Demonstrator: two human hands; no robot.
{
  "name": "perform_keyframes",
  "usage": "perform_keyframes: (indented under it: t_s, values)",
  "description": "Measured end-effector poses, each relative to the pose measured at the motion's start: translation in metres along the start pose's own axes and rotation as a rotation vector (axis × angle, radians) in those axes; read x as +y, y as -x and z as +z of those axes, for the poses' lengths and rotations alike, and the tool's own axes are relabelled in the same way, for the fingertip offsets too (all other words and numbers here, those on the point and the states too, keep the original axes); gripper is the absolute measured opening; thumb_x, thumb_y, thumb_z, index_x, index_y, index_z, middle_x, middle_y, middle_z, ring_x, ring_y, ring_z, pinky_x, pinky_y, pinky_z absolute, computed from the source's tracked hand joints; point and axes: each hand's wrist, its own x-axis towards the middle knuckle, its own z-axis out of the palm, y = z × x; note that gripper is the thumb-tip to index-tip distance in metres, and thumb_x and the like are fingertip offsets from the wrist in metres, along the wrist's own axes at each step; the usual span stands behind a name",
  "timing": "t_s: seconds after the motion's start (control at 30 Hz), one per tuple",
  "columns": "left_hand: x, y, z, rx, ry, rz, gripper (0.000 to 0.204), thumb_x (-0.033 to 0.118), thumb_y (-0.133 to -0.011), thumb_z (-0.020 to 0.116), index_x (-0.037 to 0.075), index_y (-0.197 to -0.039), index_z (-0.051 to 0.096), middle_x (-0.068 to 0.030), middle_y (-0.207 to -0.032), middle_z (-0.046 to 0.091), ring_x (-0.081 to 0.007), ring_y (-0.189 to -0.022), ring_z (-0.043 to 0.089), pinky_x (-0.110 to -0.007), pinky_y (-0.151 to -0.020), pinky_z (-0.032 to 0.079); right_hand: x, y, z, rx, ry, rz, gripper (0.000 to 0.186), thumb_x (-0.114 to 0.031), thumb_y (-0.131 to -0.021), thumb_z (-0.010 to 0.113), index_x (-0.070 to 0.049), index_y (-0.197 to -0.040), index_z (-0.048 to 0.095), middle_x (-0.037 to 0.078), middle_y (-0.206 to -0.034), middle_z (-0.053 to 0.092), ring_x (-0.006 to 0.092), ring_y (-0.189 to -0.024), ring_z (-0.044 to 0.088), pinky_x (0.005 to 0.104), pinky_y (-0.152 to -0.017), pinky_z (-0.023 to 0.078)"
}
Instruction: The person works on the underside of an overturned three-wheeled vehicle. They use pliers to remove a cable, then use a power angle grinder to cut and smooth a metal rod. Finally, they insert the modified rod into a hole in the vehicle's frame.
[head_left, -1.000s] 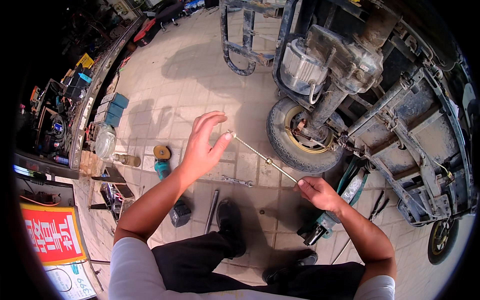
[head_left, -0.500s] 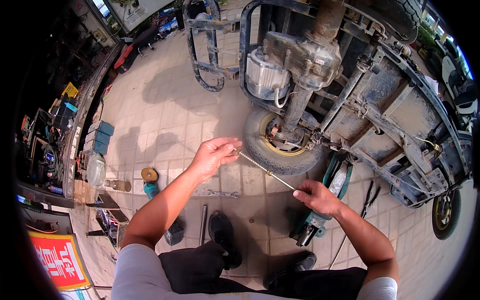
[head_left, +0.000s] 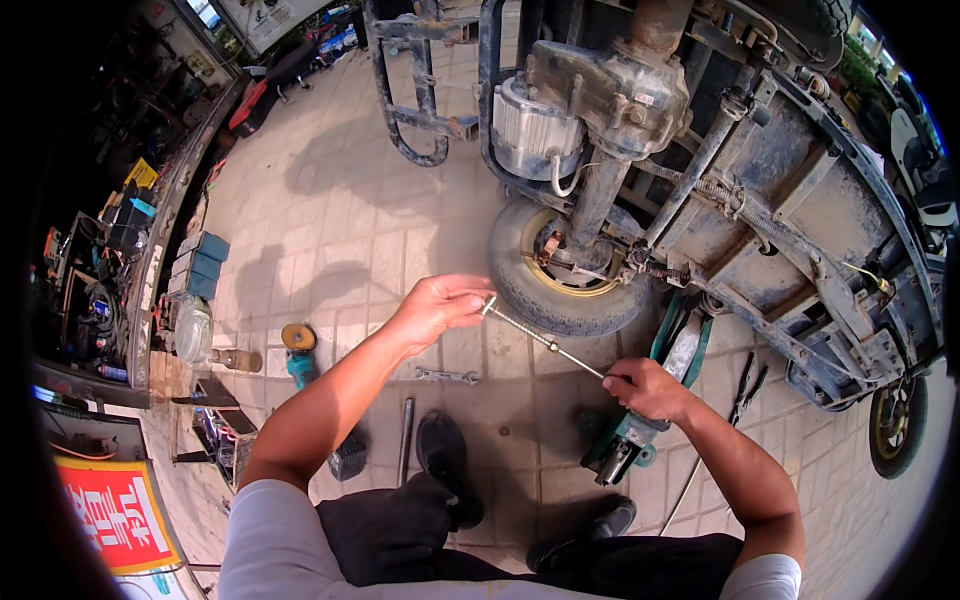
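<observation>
A thin metal rod [head_left: 577, 361], spring-like or threaded along its upper half, slants between my hands above the paving. A small brass-coloured nut or collar [head_left: 553, 347] sits partway along it. My right hand [head_left: 648, 389] is closed around the lower end. At the upper end, my left hand [head_left: 447, 308] has its fingers drawn together against a small crosswise piece [head_left: 488, 304]; exactly how they grip it is hard to see. Just beyond the rod is the wheel [head_left: 565, 275] of a tipped-over vehicle, with rusty linkage at its hub.
The vehicle's underside [head_left: 800, 215], with its motor [head_left: 537, 130], fills the upper right. A green floor jack [head_left: 640, 435] stands under my right hand. On the paving lie a wrench [head_left: 447, 376], an angle grinder [head_left: 300, 355], a metal bar [head_left: 406, 440] and long-handled pliers [head_left: 745, 390].
Both hands and the rod have shifted slightly right. My left fingers have moved to the rod's very end, where the crosswise piece now shows more plainly. My right hand keeps its hold.
</observation>
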Motion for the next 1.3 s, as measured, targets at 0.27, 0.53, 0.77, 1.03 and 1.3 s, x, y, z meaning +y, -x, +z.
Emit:
perform_keyframes:
  t_s: [0.27,0.53,0.77,1.03,1.3]
  values:
    - [-0.004,-0.004,0.000,0.000,-0.017,-0.016,0.035,0.010,-0.092,0.064,0.001,-0.126,0.058,-0.0102,-0.119,0.064,-0.0182,-0.107,0.062,-0.035,-0.093,0.054,0.013,-0.005,-0.004,0.018,0.018,-0.069,0.028,-0.026,-0.091,0.060,0.002,-0.090,0.061,0.017,-0.080,0.064,0.0314,-0.070,0.060,0.0400,-0.068,0.048]
    - [-0.001,-0.002,0.001,-0.001,-0.062,0.002,0.036,0.012,-0.092,0.065,0.001,-0.126,0.058,-0.0101,-0.115,0.065,-0.0177,-0.104,0.063,-0.034,-0.091,0.055,-0.001,-0.004,-0.002,0.182,-0.002,-0.083,0.027,-0.023,-0.091,0.059,0.004,-0.091,0.059,0.017,-0.079,0.063,0.0306,-0.071,0.060,0.0384,-0.070,0.048]
    - [0.007,-0.003,0.007,0.076,-0.031,-0.040,0.030,0.011,-0.094,0.062,0.000,-0.121,0.058,-0.0094,-0.109,0.064,-0.0201,-0.099,0.065,-0.034,-0.086,0.056,-0.002,-0.002,-0.002,0.194,-0.015,-0.052,0.024,-0.021,-0.086,0.069,0.001,-0.091,0.059,0.011,-0.078,0.062,0.0199,-0.070,0.059,0.0339,-0.066,0.048]
    - [0.015,-0.006,0.006,0.039,0.131,0.117,0.031,0.009,-0.087,0.064,0.003,-0.116,0.057,-0.0021,-0.093,0.055,-0.0166,-0.086,0.056,-0.035,-0.080,0.050,0.000,-0.004,-0.007,0.216,-0.158,-0.057,0.021,-0.018,-0.087,0.069,0.000,-0.091,0.058,0.004,-0.076,0.059,0.0114,-0.069,0.054,0.0288,-0.061,0.046]
    - [0.051,0.003,0.022,-0.039,-1.149,0.870,0.027,0.009,-0.079,0.074,0.008,-0.106,0.070,-0.0060,-0.082,0.052,-0.0209,-0.075,0.053,-0.034,-0.066,0.046,-0.009,0.006,-0.014,0.205,-0.205,-0.095,0.019,-0.018,-0.088,0.069,-0.001,-0.091,0.061,0.003,-0.079,0.061,0.0107,-0.072,0.055,0.0283,-0.064,0.047]
